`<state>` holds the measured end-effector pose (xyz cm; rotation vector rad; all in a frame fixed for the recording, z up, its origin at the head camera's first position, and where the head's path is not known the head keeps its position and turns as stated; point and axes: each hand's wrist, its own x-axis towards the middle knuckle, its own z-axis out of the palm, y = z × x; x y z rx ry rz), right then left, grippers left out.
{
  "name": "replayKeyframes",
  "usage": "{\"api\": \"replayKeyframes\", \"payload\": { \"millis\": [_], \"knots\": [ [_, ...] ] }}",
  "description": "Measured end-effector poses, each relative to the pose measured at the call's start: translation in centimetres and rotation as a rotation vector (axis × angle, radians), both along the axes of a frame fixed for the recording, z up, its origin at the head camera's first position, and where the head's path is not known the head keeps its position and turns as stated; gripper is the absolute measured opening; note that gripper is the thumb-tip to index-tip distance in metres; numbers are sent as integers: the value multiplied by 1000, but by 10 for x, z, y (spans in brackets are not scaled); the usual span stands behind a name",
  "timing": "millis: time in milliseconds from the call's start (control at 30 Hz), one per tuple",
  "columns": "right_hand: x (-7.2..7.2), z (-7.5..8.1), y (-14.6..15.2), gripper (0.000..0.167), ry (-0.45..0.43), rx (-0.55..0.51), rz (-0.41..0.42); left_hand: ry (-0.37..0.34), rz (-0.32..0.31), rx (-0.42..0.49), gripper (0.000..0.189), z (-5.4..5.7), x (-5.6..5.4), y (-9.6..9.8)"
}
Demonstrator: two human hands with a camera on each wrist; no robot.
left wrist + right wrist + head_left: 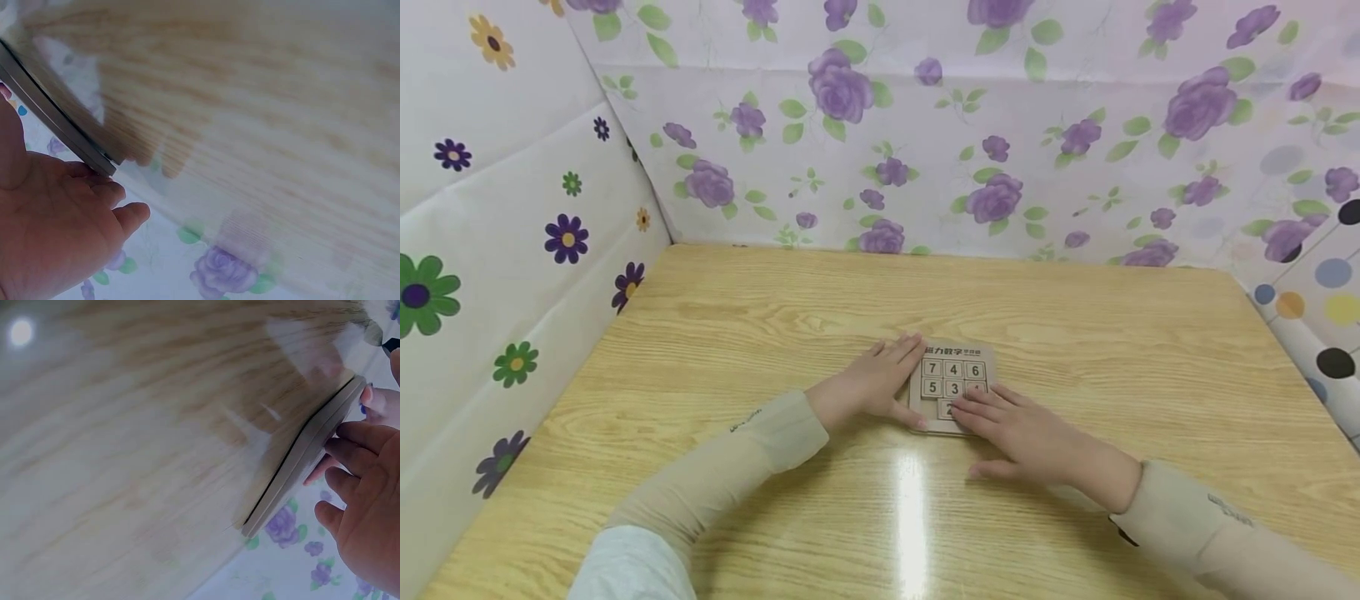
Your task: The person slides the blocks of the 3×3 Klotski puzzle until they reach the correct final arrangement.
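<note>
A flat wooden number sliding puzzle (991, 367) lies on the table, with Chinese print along its top. Its upper rows show 7, 4, 6 and 5, 3, with a partly covered tile after the 3. The 2 tile (946, 408) sits in the bottom row, right of a gap. My left hand (880, 379) holds the frame's left side, fingers at the upper corner and thumb at the lower one. The fairly straight fingers of my right hand (1022, 425) rest over the lower right tiles, hiding part of them. In both wrist views the puzzle (62, 125) appears edge-on.
The glossy wood-grain table (760, 308) reflects a bright streak of light in front of the puzzle. Purple-flowered cloth (925, 158) hangs behind the table. A daisy-patterned sheet (490, 275) stands along the left, and a dotted one (1307, 333) along the right.
</note>
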<state>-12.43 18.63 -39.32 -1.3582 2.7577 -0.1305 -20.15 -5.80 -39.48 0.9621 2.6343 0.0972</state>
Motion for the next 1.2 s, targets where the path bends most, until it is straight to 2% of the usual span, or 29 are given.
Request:
{"api": "replayKeyframes", "payload": {
  "millis": [400, 1033, 1200],
  "knots": [
    [-3, 2, -20, 75, -7, 14, 17, 7, -2, 3, 122, -2, 1, 0],
    [6, 9, 14, 71, -55, 21, -64, -21, 0, 28, 122, -1, 0, -1],
    [10, 7, 17, 71, -54, 18, -73, -25, -3, 13, 121, 0, 0, 0]
  ]
}}
